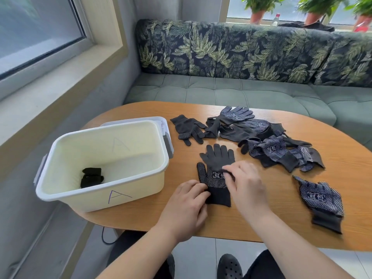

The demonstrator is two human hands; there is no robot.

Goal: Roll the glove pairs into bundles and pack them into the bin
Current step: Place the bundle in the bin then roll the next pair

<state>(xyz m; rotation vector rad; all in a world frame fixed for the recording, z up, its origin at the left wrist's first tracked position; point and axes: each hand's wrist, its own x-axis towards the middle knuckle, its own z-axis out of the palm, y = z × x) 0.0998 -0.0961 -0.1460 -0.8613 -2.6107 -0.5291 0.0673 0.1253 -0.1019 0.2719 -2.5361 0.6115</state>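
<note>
A black dotted glove pair (215, 172) lies flat on the wooden table (261, 224), fingers pointing away from me. My left hand (187, 204) pinches the cuff's left edge. My right hand (245, 184) pinches the glove's right side near the palm. A white bin (104, 190) marked "A" stands to the left with one rolled black bundle (91, 177) inside. A heap of loose gloves (267, 137) lies behind and to the right. A single dotted glove (322, 200) lies at the right, and another black glove (188, 128) lies beside the bin.
The bin sits on its lid (167, 135) near the table's left edge. A green sofa (221, 91) with leaf-print cushions runs behind the table. A window sill (50, 91) is at the left. My shoes (229, 266) show under the table's near edge.
</note>
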